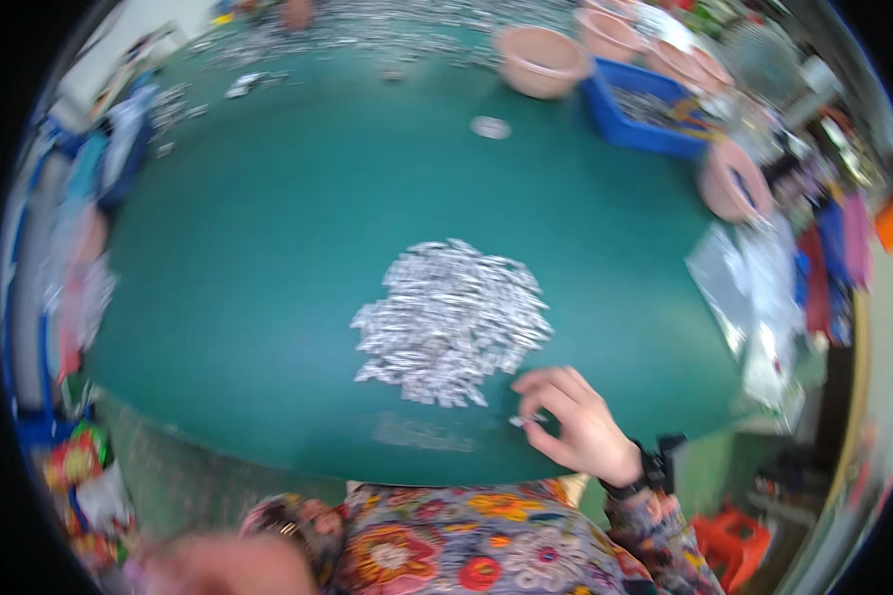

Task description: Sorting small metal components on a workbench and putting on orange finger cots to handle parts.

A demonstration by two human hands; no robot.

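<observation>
A pile of small silvery metal pieces (453, 322) lies on the green tabletop (298, 198), in front of my body. Just off the pile's near right edge, my right hand (583, 428) pinches one small silvery piece (519, 421) between thumb and fingers. A dark band circles that wrist. Low at the left, off the table edge, my left hand (228, 565) is smeared by motion. Its fingers cannot be made out, nor whether it holds anything.
More silvery pieces (397, 35) are spread along the far side. At the far right stand a pink bowl (541, 61), a blue tray (620, 119) and another pink bowl (732, 183). Clear plastic bags (764, 297) hang over the right edge. A white disc (490, 127) lies farther back.
</observation>
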